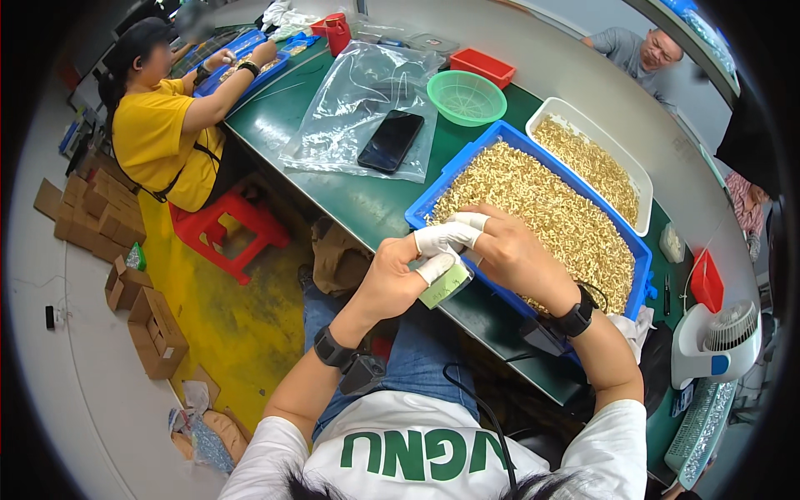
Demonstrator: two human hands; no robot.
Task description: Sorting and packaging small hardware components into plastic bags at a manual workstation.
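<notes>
My left hand (395,272) is closed around a small clear item with a pale green label (446,286), perhaps a little plastic box. My right hand (518,258) meets it there, its fingers bent and pressed together against the left fingertips; whatever they pinch is hidden. White finger cots cover several fingertips. Both hands are over the near left side of a blue tray (417,218), which is heaped with small brass-coloured metal parts (550,208). The labelled item hangs just outside the tray's near wall. Each wrist wears a black strap with a small device.
Behind the blue tray stand a white tray (642,179) of similar parts, a green basket (467,97) and a red tray (483,67). A black phone (392,141) lies on a clear plastic bag (337,108). A fan (717,342) is at right; a co-worker (162,125) sits at left.
</notes>
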